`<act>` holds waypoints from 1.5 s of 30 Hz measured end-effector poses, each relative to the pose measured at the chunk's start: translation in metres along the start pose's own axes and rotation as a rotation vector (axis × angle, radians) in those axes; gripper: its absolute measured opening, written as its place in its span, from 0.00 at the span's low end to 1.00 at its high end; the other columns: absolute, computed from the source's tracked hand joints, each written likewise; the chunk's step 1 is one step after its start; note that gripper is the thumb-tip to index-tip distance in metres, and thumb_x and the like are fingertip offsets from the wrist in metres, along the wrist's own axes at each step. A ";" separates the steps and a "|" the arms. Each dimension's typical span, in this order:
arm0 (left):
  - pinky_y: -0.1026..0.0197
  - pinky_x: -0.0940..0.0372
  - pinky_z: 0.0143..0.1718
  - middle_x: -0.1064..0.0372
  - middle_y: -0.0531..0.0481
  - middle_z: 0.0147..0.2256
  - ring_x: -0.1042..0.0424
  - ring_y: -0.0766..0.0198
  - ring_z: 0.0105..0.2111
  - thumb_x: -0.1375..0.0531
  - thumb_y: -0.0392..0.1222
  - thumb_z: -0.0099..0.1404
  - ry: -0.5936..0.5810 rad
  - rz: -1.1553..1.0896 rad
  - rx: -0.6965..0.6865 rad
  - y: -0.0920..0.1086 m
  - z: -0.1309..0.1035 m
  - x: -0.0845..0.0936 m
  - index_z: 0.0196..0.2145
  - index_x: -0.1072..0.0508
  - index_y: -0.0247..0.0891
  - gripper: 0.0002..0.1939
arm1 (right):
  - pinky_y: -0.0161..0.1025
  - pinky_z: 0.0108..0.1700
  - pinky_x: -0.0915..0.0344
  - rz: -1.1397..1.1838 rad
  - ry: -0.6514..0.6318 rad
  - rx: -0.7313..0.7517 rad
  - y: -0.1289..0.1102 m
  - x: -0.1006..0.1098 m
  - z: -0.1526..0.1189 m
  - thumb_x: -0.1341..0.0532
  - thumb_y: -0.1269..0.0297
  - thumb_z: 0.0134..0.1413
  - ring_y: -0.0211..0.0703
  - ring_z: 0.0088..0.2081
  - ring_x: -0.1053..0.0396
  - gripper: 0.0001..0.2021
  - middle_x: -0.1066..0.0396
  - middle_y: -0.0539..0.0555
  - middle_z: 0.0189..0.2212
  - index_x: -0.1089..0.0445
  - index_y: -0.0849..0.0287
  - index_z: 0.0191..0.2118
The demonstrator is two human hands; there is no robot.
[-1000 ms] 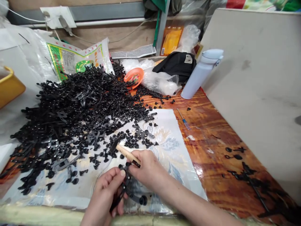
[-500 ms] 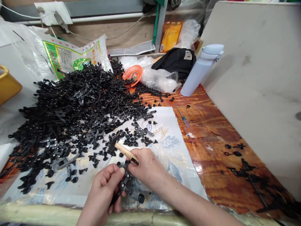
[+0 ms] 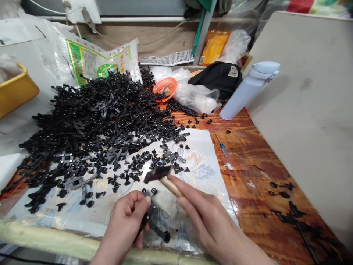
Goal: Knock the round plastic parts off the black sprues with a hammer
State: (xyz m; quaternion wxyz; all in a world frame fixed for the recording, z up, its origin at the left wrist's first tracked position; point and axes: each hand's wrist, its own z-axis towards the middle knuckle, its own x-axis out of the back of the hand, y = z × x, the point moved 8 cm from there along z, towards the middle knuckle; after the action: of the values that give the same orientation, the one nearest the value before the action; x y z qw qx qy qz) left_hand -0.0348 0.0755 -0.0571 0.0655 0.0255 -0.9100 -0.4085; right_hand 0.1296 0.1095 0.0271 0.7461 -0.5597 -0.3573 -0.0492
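Near the table's front edge, my left hand (image 3: pixel 128 221) is closed on a black jointed part (image 3: pixel 151 211), thumb on top, with a round end hanging to the right. My right hand (image 3: pixel 202 213) grips the light wooden handle of a small hammer (image 3: pixel 171 186). The hammer's dark head (image 3: pixel 158 173) is over the sheet, just above and right of the black part and not touching it. A large heap of black parts (image 3: pixel 104 110) covers the left and back of the patterned sheet (image 3: pixel 201 154), with loose small black pieces (image 3: pixel 138 162) in front.
A blue-handled screwdriver (image 3: pixel 224 149) lies right of the sheet. Behind are a pale blue bottle (image 3: pixel 245 92), black bag (image 3: pixel 217 79), orange dish (image 3: pixel 165 89) and printed sack (image 3: pixel 104 60). A yellow bin (image 3: pixel 19 92) stands left, a grey panel (image 3: pixel 309 84) right, with more black parts (image 3: pixel 298 217) below.
My right hand has moved right and away from the black part, and the hammer's head has swung over beside it. My left hand still holds the part. The whole view has shifted slightly.
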 end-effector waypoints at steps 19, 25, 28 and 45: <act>0.72 0.61 0.07 0.39 0.59 0.10 0.51 0.74 0.03 0.43 0.51 0.59 -0.021 0.131 0.019 -0.001 0.008 0.007 0.21 0.40 0.42 0.15 | 0.41 0.34 0.27 -0.170 -0.101 -0.121 0.027 -0.026 -0.026 0.51 0.66 0.62 0.48 0.33 0.24 0.25 0.25 0.57 0.43 0.46 0.47 0.64; 0.70 0.56 0.12 0.48 0.63 0.13 0.51 0.73 0.09 0.44 0.48 0.59 -0.098 0.243 -0.169 0.012 0.004 0.002 0.21 0.40 0.42 0.14 | 0.35 0.29 0.35 0.018 -0.012 -0.292 0.026 -0.007 0.006 0.45 0.57 0.59 0.40 0.27 0.32 0.16 0.27 0.51 0.28 0.29 0.56 0.49; 0.68 0.52 0.18 0.52 0.62 0.15 0.49 0.70 0.16 0.43 0.44 0.60 -0.171 0.387 -0.342 0.029 -0.008 -0.004 0.19 0.39 0.41 0.14 | 0.34 0.31 0.39 0.177 -0.070 -0.347 0.021 -0.020 0.028 0.37 0.61 0.49 0.38 0.27 0.36 0.09 0.31 0.49 0.26 0.26 0.60 0.36; 0.74 0.52 0.08 0.32 0.55 0.15 0.41 0.74 0.07 0.33 0.53 0.52 -0.053 -0.509 -0.063 -0.012 -0.031 0.002 0.27 0.31 0.37 0.17 | 0.30 0.25 0.44 0.532 -0.155 -0.482 0.019 -0.058 0.032 0.36 0.64 0.47 0.32 0.21 0.43 0.06 0.39 0.44 0.19 0.30 0.61 0.30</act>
State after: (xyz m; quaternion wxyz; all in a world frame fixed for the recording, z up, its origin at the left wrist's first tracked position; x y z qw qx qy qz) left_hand -0.0326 0.0443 -0.0454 -0.0626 0.2412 -0.8624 -0.4406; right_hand 0.0803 0.1257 -0.0179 0.5505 -0.7946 -0.2329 0.1063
